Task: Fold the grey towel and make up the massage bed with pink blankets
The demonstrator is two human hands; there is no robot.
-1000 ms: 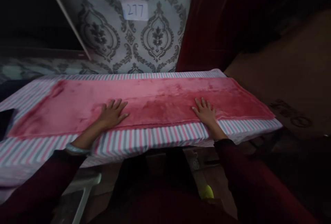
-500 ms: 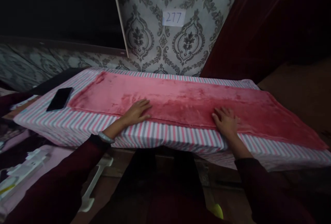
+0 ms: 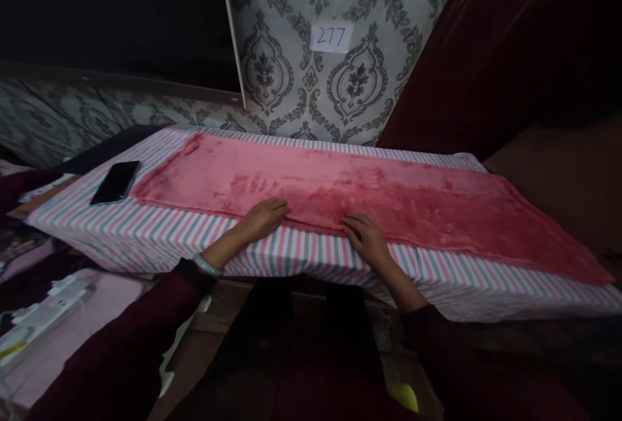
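Note:
A pink-red plush blanket (image 3: 301, 178) lies in a long strip over a striped sheet (image 3: 291, 256). My left hand (image 3: 265, 219) is at the blanket's near edge, left of its middle, with the fingers together over the edge and the thumb hidden. A short way to the right, my right hand (image 3: 368, 238) holds the same edge, fingers on top and thumb close to the rim. The pile looks darker and rubbed in front of both hands.
A dark phone (image 3: 115, 182) rests on the sheet at the left. Behind stand a large screen (image 3: 116, 19) and a patterned wall with a paper marked 277 (image 3: 332, 36). At the lower left lies a white power strip (image 3: 46, 317). A dark red panel (image 3: 437, 84) rises at the right.
My right hand has slid left along the near edge, towards my left hand. Both hands have gone from lying flat with spread fingers to fingers drawn together at the edge.

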